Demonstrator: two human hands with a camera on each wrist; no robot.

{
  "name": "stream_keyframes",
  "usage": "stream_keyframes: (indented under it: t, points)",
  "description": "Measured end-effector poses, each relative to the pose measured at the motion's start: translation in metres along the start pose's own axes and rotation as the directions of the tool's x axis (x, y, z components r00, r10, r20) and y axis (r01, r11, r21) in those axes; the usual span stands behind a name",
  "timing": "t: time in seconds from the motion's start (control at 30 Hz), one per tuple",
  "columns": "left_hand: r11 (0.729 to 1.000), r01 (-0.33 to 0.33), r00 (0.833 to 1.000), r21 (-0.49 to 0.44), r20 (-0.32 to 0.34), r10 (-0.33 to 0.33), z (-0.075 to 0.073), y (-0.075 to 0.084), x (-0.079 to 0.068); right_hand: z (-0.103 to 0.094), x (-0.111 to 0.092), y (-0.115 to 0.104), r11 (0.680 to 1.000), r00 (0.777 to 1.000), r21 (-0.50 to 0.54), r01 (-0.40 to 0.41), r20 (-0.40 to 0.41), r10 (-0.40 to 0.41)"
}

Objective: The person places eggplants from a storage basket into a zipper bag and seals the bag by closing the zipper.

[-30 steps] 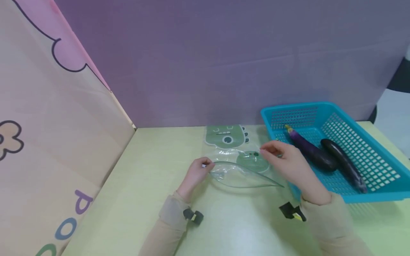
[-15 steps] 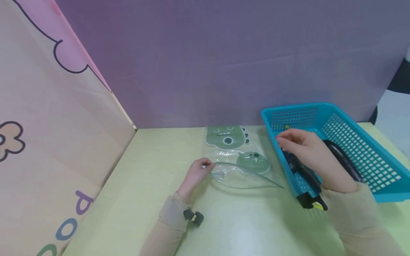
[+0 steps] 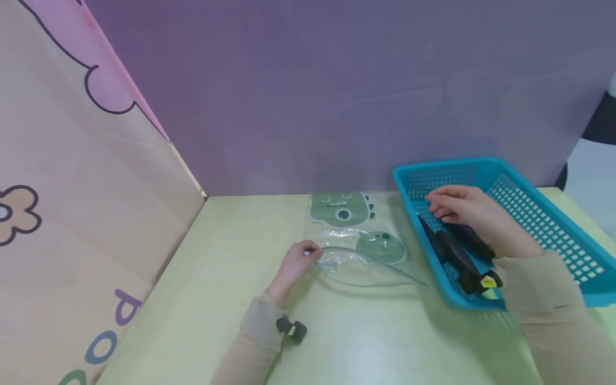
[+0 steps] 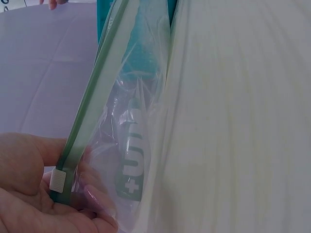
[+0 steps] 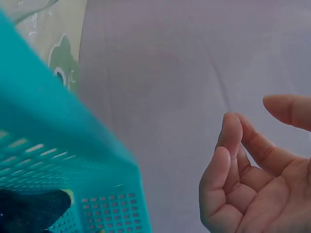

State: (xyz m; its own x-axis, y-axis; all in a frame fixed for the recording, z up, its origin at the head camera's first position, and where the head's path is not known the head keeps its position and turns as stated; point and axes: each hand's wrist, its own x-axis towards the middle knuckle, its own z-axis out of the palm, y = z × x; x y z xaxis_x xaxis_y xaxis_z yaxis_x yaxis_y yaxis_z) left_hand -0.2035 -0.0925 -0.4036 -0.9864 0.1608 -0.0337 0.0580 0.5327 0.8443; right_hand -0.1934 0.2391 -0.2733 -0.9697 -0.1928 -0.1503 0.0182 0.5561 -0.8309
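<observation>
My left hand [image 3: 295, 264] pinches one corner of a clear zip bag [image 3: 380, 247] with green cartoon prints. The bag lies flat on the table, its green-edged mouth gaping toward me. In the left wrist view, a white slider [image 4: 58, 180] sits on the green zip strip [image 4: 92, 104] between thumb and fingers. My right hand [image 3: 474, 211] hovers over a blue basket [image 3: 560, 214], fingers loosely bent, nothing held. Below it lie dark purple eggplants [image 3: 469, 240], partly hidden by the hand and wrist. One eggplant [image 5: 34, 208] shows in the right wrist view.
The basket stands on the right of the pale yellow table [image 3: 231, 251], close to a purple cloth backdrop [image 3: 308, 101]. A printed panel [image 3: 96, 214] borders the table on the left. Dark camera mounts [image 3: 291, 329] sit at both wrists.
My right hand has left the bag's right side and moved rightward over the basket, covering part of the eggplants. The left hand stays on the bag's corner; the mouth stays open.
</observation>
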Motion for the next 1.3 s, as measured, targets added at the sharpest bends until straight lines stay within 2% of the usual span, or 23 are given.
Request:
stream_keyframes:
  t: [0.33, 0.57, 0.8, 1.07, 1.3]
  points:
    - [1.000, 0.023, 1.000, 0.008, -0.017, -0.023, 0.001, 0.000, 0.001, 0.001, 0.019, 0.024, 0.995, 0.996, 0.077, -0.069, 0.061, 0.064]
    - [1.000, 0.016, 1.000, -0.003, -0.015, -0.016, 0.001, -0.001, 0.001, 0.007, 0.035, 0.032, 0.991, 0.988, 0.052, -0.120, 0.107, 0.113]
    - [1.000, 0.024, 1.000, -0.006, -0.007, -0.024, 0.002, -0.003, 0.001, 0.009, 0.048, 0.047, 0.986, 0.980, 0.070, -0.152, 0.138, 0.142]
    - [1.000, 0.013, 1.000, -0.004, -0.017, -0.013, 0.000, -0.002, 0.000, 0.008, 0.054, 0.055, 0.984, 0.967, 0.019, -0.178, 0.188, 0.171]
    - [1.000, 0.012, 1.000, -0.013, -0.006, -0.012, 0.000, 0.001, -0.002, 0.013, 0.055, 0.057, 0.971, 0.947, -0.054, -0.231, 0.215, 0.237]
